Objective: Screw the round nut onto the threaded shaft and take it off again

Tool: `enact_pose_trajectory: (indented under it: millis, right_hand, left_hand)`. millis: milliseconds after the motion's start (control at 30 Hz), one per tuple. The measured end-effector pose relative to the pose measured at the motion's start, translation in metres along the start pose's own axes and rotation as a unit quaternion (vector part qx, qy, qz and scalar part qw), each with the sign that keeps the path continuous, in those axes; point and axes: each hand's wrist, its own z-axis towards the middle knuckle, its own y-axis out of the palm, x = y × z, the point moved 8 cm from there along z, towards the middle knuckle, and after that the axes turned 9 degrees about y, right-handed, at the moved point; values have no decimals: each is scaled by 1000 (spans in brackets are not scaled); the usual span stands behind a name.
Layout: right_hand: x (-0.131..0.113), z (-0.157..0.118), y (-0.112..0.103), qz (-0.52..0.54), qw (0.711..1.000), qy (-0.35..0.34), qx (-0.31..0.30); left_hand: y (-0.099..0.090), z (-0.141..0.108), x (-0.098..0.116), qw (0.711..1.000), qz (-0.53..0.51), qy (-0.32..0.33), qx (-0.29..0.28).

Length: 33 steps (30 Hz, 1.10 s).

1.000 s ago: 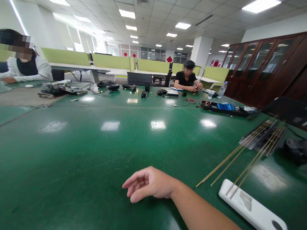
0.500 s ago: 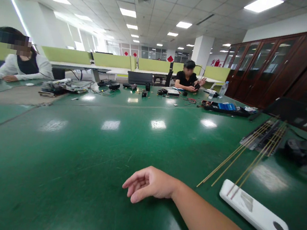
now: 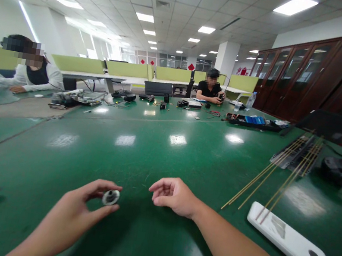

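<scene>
Between the thumb and fingers of my left hand is a small round metallic part, with its ringed end and dark centre facing the camera. My right hand is a short way to the right of it, over the green table. Its fingers are loosely curled and apart from the thumb, with nothing between them. A gap of bare green surface lies between the two hands.
A white oblong device lies right of my right arm, with thin yellowish rods reaching over it. A black tray of blue items stands farther back. Two people sit beyond, at the far side and the left.
My left hand has come into view from the lower left, with the round part in its grasp. My right hand appears slightly higher and farther right, its fingers still loosely curled.
</scene>
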Motion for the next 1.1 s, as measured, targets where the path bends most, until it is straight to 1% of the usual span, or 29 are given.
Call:
enact_pose_trajectory:
  millis: [33, 67, 100, 133, 200, 267, 333, 433, 500, 633, 800, 1100]
  right_hand:
    - [-5, -1, -8, -53, 997, -26, 54]
    - [-10, -4, -14, -116, 987, -51, 103]
    - [-15, -6, -17, -177, 972, -71, 141]
    - [-19, -9, -18, -224, 957, -85, 164]
    - [-23, -12, -17, -267, 942, -97, 178]
    - [-25, -13, -13, -287, 937, -100, 174]
    - [-25, -12, -9, -302, 934, -97, 162]
    - [-24, -10, -5, -319, 932, -85, 148]
    - [-24, -9, -4, -325, 931, -79, 147]
    - [-26, -9, -3, -320, 932, -79, 150]
    - [-30, -9, 1, -320, 931, -98, 148]
    - [-24, -7, 5, -338, 928, -86, 128]
  left_hand:
    - [20, 13, 3, 999, -14, 8, -46]
    - [36, 24, 6, 997, -22, 20, -65]
    - [49, 34, 10, 996, -26, 34, -72]
    - [60, 40, 13, 995, -30, 50, -75]
    - [78, 44, 16, 993, -39, 75, -82]
    - [89, 38, 12, 990, -49, 89, -94]
    - [92, 32, 4, 991, -51, 85, -88]
    - [88, 29, -11, 996, -44, 60, -56]
    - [86, 30, -16, 997, -41, 54, -45]
    - [85, 33, -15, 996, -54, 58, -33]
    - [88, 30, -9, 993, -84, 76, -42]
    - [91, 27, -8, 991, -93, 86, -43]
